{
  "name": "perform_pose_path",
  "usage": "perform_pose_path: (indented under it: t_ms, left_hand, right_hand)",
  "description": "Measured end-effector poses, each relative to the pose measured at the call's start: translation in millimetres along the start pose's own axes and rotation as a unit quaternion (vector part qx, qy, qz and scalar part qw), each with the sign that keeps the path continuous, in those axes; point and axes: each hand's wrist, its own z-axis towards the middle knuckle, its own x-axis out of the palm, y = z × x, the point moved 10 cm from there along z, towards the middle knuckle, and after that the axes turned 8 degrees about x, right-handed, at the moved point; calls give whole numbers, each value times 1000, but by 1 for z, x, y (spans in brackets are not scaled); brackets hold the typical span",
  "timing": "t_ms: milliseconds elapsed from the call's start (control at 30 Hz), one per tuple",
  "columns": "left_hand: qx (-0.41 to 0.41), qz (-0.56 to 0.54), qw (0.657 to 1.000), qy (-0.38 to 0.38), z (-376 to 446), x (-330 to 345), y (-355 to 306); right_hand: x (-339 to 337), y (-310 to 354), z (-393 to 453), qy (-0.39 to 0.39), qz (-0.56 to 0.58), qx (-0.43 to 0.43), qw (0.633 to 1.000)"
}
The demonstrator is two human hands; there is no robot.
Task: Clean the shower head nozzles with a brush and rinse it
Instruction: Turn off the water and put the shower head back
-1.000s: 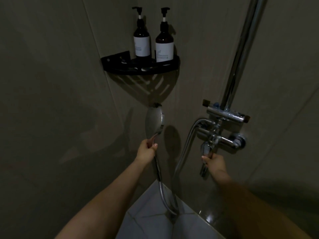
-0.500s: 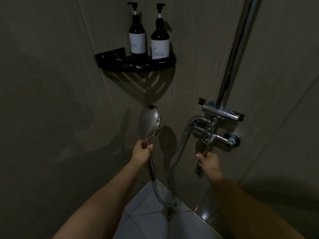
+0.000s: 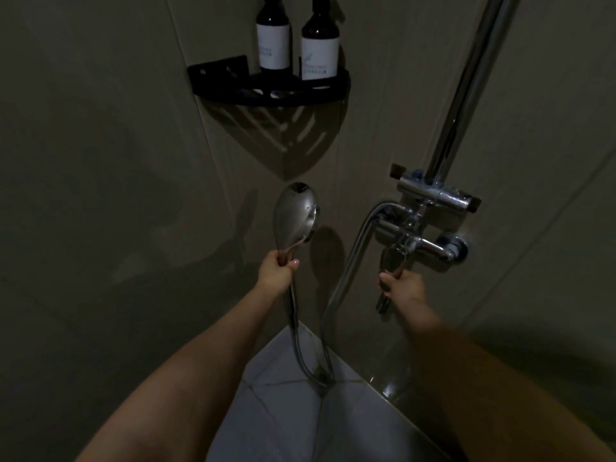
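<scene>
Evidently ready to rinse, the left hand [image 3: 278, 274] has its grip clamped on the shower head [image 3: 295, 219], nozzles facing away toward the far wall, while the right hand [image 3: 401, 286] has its grip closed on the mixer lever [image 3: 391, 261].

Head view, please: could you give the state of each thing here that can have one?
Shower head: held upright, back toward the camera, no water visible.
Left hand: closed on its handle.
Right hand: gripping the faucet lever.
Hose: hanging in a slack loop.
Two pump bottles: upright on the corner shelf.
</scene>
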Motion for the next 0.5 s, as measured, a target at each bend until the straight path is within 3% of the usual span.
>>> perform_pose_path:
  t_ms: [500]
  left_hand:
    - [1, -46, 999, 2, 5, 2, 8]
  right_hand:
    - [3, -2, 2, 8, 5, 11, 1000]
